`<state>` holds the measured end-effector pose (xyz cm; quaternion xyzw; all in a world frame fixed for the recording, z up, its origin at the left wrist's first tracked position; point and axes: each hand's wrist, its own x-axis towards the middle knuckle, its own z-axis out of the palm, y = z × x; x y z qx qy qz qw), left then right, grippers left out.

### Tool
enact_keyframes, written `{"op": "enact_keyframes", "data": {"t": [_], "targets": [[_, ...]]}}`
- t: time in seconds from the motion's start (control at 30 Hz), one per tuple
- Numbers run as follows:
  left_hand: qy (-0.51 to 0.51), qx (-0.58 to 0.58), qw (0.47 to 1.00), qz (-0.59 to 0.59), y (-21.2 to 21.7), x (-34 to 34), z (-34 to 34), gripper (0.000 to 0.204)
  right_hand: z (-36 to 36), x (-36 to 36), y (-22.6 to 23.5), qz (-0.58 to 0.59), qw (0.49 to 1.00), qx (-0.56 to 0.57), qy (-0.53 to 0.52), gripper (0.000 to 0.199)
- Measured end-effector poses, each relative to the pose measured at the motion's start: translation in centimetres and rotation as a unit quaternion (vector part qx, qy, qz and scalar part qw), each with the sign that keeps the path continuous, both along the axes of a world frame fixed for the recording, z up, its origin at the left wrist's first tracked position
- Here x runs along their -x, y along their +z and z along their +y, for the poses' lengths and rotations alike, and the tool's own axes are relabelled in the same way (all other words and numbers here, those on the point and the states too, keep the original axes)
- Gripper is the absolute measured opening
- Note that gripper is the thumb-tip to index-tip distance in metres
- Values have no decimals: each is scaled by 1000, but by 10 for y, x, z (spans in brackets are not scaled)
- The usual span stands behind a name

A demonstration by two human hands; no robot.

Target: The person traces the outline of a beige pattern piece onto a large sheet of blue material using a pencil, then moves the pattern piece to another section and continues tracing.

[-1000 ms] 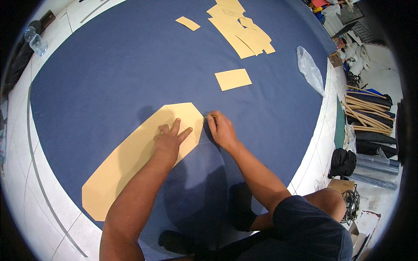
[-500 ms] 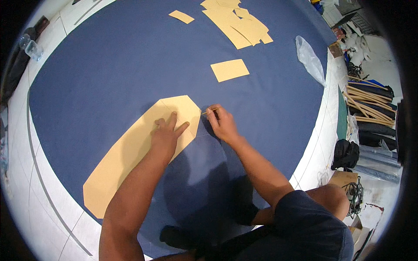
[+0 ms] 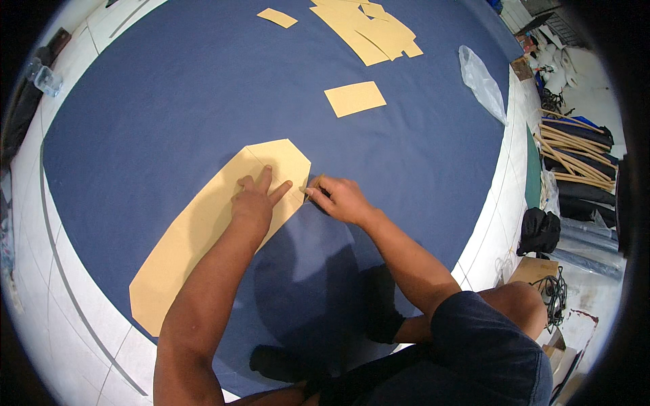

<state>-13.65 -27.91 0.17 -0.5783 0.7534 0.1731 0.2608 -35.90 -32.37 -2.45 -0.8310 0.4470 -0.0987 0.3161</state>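
A long tan paper pattern piece point(image 3: 186, 233) with angled corners lies flat on a wide dark blue cloth point(image 3: 162, 108). My left hand point(image 3: 253, 201) presses on its upper part, palm down with fingers spread. At the pattern's right edge, near its upper end, my right hand point(image 3: 344, 200) is closed in a pinch, its fingertips touching the cloth beside the edge. It holds a thin, yellowish pencil-like stick, mostly covered by the fingers now and plainer in the earlier picture.
Farther off on the cloth lie a tan rectangle point(image 3: 355, 99), a small tan strip point(image 3: 277, 18) and a group of overlapping tan pieces point(image 3: 369, 34). A clear plastic bag point(image 3: 482, 84) rests near the right edge. Bundled tan sticks point(image 3: 575, 152) and dark rolls lie beyond it.
My right hand has moved down along the pattern's angled right edge with the stick. My left hand stays pressed on the pattern. The whole view has shifted slightly.
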Motion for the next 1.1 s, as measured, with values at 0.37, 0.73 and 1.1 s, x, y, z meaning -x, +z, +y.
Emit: {"op": "enact_keyframes", "data": {"t": [0.37,0.73,1.1], "targets": [[-5,25,1000,8,-8,-2,2,131,-28,-12,-6,-15,994,91,-53,27],[-2,-11,1000,9,3,-5,1,134,-46,-21,-8,-30,989,123,-80,22],[49,75,968,232,-15,-51,44,94,-107,87,112,197,943,157,218,28]]}}
